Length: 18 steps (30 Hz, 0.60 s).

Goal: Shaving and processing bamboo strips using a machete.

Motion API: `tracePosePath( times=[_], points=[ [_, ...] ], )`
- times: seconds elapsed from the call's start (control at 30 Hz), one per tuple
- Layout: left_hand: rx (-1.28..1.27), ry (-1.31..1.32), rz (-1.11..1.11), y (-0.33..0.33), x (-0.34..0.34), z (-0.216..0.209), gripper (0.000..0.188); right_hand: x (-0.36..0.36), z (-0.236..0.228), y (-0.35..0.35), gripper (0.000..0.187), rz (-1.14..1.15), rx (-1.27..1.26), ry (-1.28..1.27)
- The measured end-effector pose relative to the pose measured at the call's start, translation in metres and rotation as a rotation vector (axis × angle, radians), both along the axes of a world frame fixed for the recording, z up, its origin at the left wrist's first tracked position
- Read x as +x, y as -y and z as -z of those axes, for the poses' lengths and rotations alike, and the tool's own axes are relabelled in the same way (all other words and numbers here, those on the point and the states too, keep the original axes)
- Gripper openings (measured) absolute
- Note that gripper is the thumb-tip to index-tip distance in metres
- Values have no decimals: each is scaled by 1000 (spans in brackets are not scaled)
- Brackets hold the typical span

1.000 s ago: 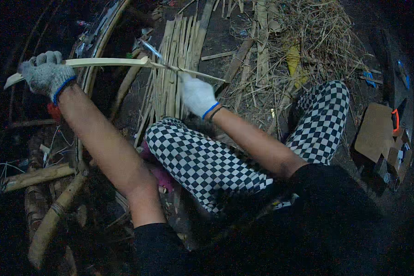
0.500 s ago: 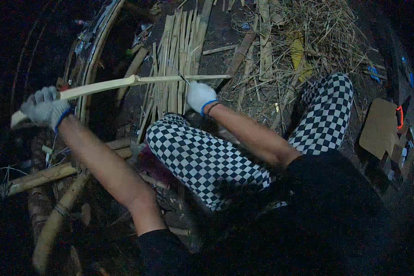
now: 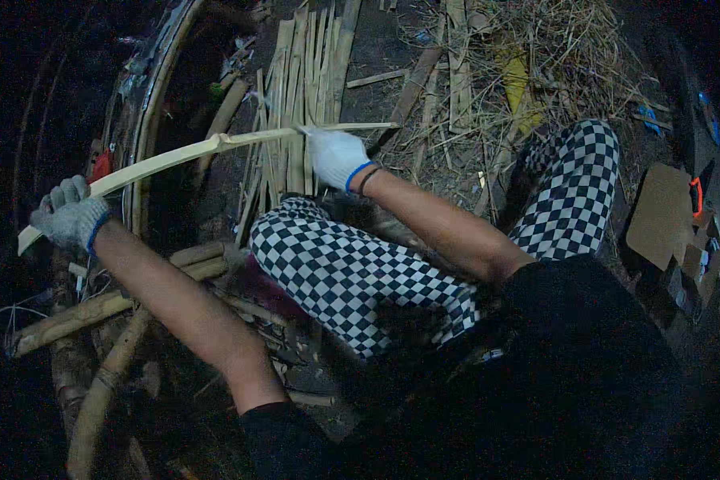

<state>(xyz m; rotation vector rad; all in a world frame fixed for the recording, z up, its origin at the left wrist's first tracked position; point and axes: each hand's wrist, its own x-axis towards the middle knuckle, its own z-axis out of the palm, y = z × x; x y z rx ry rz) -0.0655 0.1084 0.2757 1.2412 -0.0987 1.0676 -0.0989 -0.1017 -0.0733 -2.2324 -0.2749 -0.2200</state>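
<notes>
Gripping pale bamboo strip (image 3: 208, 149), arched across frame's upper L, nr its L end w/ gloved left hand (image 3: 70, 214), fingers curled round it. Touching or just beside strip's R part w/ gloved right hand (image 3: 338, 158), fist-like, blurred, hold unclear. Behind, upper ctr: split slats (image 3: 286, 80).

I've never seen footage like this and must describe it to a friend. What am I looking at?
There's no machine here: these are a person's own two gloved hands. All the pictures come from one camera on the person's head, looking down; its wide lens bends straight edges near the rim. The left hand grips a pale strip near one end. The right hand is at its thinner part, too blurred to tell what it holds. On the ground beyond lie narrow split strips and dry straw; cardboard is at far right.
</notes>
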Motion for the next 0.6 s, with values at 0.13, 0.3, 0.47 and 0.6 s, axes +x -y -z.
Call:
tracePosePath(
  times=[0.13,0.3,0.47,0.6],
  points=[
    [150,35,45,-12,6,-20,23,-19,12,1,18,-53,119,62],
    [82,9,17,13,35,0,28,22,57,12,23,13,-79,-175],
    [144,-29,-68,7,23,-25,29,-8,3,-10,18,-49,142,63],
    [200,-19,39,25,42,-19,22,14,114,21,20,120,-79,-264]
  ],
)
